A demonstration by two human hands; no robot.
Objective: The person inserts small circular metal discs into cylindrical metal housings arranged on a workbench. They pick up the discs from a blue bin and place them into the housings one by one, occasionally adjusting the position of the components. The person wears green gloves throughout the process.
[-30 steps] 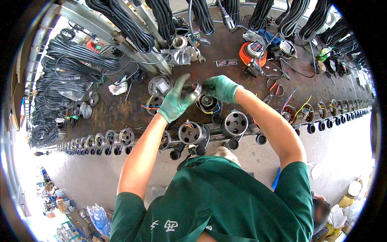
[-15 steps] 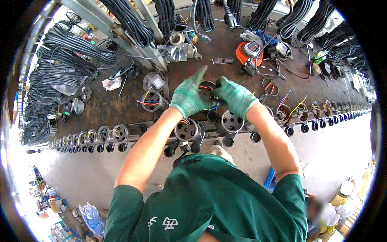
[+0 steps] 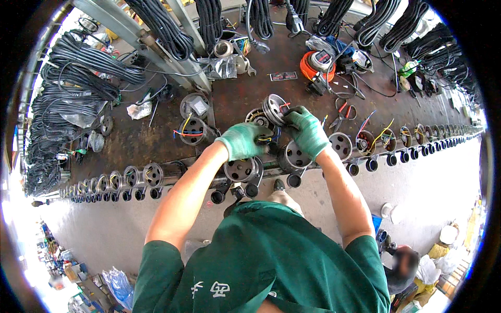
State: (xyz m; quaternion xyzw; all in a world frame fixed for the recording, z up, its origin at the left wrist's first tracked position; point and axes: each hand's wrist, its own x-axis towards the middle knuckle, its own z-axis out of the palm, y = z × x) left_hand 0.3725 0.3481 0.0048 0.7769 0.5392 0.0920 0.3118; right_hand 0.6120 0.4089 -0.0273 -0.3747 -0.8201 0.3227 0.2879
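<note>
While the right hand (image 3: 307,128) pinches the tilted cover (image 3: 272,108) by its right edge | cover: at upper right of housing (image 3: 255,116), nearer right hand | left hand (image 3: 240,141): curled by wires (image 3: 265,139), grip unclear

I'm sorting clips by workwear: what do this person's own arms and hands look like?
The left hand and right hand wear green gloves, darker toward the tips. Short dark-green sleeves leave the arms bare down to the gloves.
</note>
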